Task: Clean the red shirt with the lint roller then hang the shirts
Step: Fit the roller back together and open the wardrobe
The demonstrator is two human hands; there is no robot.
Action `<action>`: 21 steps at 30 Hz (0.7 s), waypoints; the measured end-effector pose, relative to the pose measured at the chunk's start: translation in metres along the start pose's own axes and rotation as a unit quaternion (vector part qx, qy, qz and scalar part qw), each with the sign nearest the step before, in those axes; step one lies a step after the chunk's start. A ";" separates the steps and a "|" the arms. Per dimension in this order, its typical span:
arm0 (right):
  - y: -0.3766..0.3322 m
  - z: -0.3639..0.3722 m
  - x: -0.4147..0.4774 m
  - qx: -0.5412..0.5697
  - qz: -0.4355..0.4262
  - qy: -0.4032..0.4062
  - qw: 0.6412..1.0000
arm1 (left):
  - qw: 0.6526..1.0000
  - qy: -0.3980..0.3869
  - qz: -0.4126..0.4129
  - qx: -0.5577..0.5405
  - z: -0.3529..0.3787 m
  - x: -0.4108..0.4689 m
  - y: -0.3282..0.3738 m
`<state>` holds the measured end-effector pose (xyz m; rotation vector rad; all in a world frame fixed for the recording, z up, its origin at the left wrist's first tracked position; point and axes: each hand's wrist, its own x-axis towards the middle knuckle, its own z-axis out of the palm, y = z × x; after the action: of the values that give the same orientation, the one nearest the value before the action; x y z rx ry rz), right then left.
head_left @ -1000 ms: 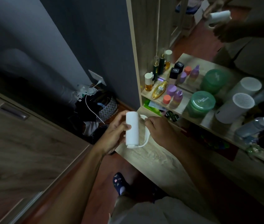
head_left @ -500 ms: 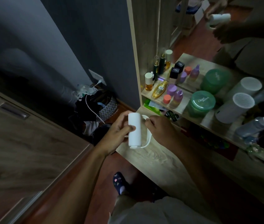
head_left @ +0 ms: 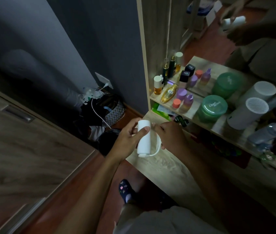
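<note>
A white lint roller (head_left: 144, 141) stands roughly upright in front of me, above the corner of a wooden dressing table (head_left: 160, 168). My left hand (head_left: 127, 141) wraps around its white cylinder, thumb on the front. My right hand (head_left: 171, 137) grips the thin white curved handle on the roller's right side. No red shirt or other shirt is in view.
A mirror (head_left: 218, 31) above the table reflects my hands. Its shelf (head_left: 191, 114) carries perfume bottles, a green tub (head_left: 212, 108), a white cylinder speaker (head_left: 248, 112) and spray bottles. A wardrobe door (head_left: 24, 141) stands left. A basket (head_left: 113, 112) with cables sits in the floor corner.
Both hands and the roller have shifted slightly right and up; my left thumb has slid onto the front of the cylinder. Both hands keep their hold.
</note>
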<state>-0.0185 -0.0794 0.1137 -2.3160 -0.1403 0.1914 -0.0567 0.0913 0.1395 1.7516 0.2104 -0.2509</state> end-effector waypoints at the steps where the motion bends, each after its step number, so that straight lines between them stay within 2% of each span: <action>1: -0.001 -0.001 0.000 0.002 0.003 0.005 1.000 | 1.000 0.000 -0.001 0.000 0.000 0.000 0.000; 6: -0.012 -0.006 0.001 0.016 -0.019 0.024 0.999 | 1.000 0.020 0.001 0.023 -0.002 0.005 -0.004; 11: -0.014 -0.013 0.008 -0.007 -0.027 -0.027 0.999 | 0.999 0.024 0.016 0.030 -0.004 0.005 0.002; 15: -0.012 -0.013 0.013 0.001 -0.125 0.093 0.988 | 0.999 0.024 0.041 0.017 -0.001 0.004 0.002; 21: -0.014 -0.014 0.017 0.041 -0.178 0.115 0.976 | 0.996 0.010 0.082 0.037 -0.007 -0.001 0.007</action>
<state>-0.0002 -0.0769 0.1319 -2.1689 -0.4177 -0.2476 -0.0551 0.0971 0.1477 1.8347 0.0716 -0.1228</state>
